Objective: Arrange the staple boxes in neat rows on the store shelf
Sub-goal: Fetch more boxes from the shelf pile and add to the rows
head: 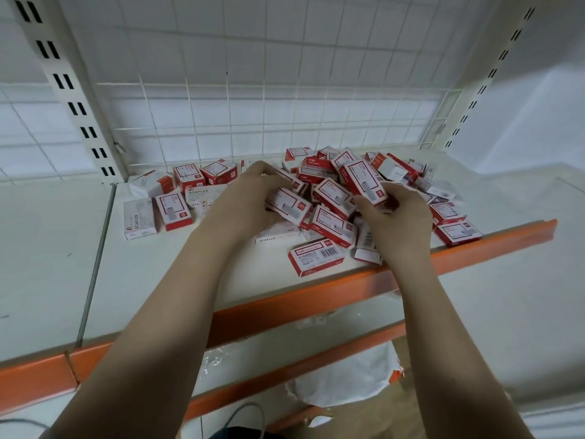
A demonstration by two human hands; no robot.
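A white metal shelf with an orange front lip [304, 299] is carrying a loose heap of small red-and-white cardboard staple boxes [332, 217], and one box with a barcode [316, 257] is lying nearest that lip. The right hand [394, 217] is gripping a tilted red-framed box [364, 182], fingers curled around its lower end. The left hand [250, 191] is resting on the heap, fingers bent over boxes beneath; what they clasp is hidden. Behind, a white wire grid [253, 115] is backing the shelf
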